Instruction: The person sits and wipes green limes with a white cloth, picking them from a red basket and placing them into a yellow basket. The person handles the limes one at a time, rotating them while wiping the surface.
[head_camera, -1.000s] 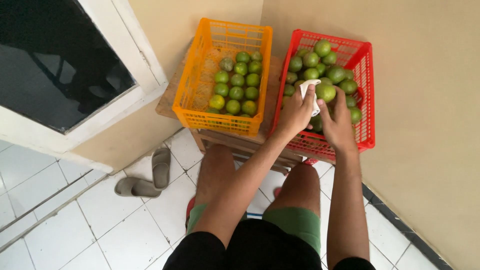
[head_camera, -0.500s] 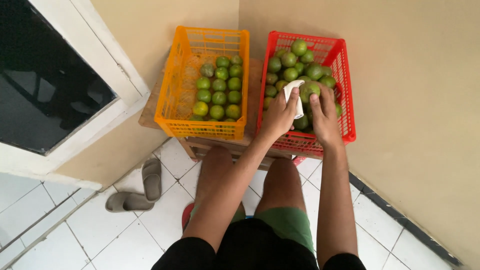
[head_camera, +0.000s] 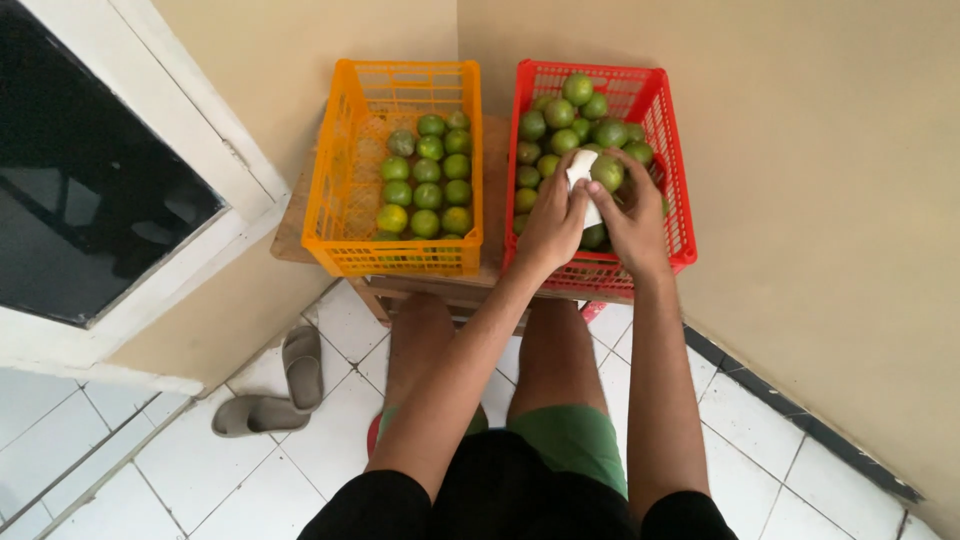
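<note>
Both my hands are over the red plastic crate (head_camera: 680, 205), which is heaped with green limes. My left hand (head_camera: 552, 222) presses a white cloth (head_camera: 580, 170) against a green lime (head_camera: 607, 172). My right hand (head_camera: 628, 220) cups that lime from the right and below. To the left stands an orange plastic crate (head_camera: 345, 170) with several green limes (head_camera: 428, 180) lying in rows on its floor.
Both crates rest on a low wooden table (head_camera: 290, 235) in a beige corner. A pair of grey slippers (head_camera: 275, 390) lies on the white tiled floor at left. A white-framed dark window (head_camera: 90, 190) fills the left side. My knees are under the table's front edge.
The view has shifted so the crates sit more to the left and centre. My hands stay on the lime and cloth over the red crate, with the cloth turned slightly.
</note>
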